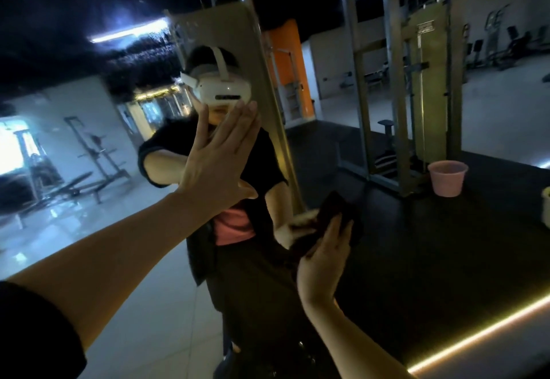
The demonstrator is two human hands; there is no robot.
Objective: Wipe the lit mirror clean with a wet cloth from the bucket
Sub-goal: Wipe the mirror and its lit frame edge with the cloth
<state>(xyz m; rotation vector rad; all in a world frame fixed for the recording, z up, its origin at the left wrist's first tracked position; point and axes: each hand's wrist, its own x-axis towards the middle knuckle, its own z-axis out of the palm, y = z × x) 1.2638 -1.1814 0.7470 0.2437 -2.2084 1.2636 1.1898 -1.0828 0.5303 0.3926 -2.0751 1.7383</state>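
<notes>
The left hand [220, 158] lies flat against the mirror [89, 146], fingers [238, 122] spread straight and holding nothing. To its right and lower, the right hand [324, 262] presses a dark cloth [336, 209] to the glass; the cloth sits under and beyond its fingertips, which curl onto it. A pink bucket [447, 177] shows far right, well apart from both hands. A lit strip [476, 334] glows near right.

mirror [89, 140]: upright, lit edge | cloth [342, 209]: dark, pressed on glass | bucket [447, 177]: pink, upright
</notes>
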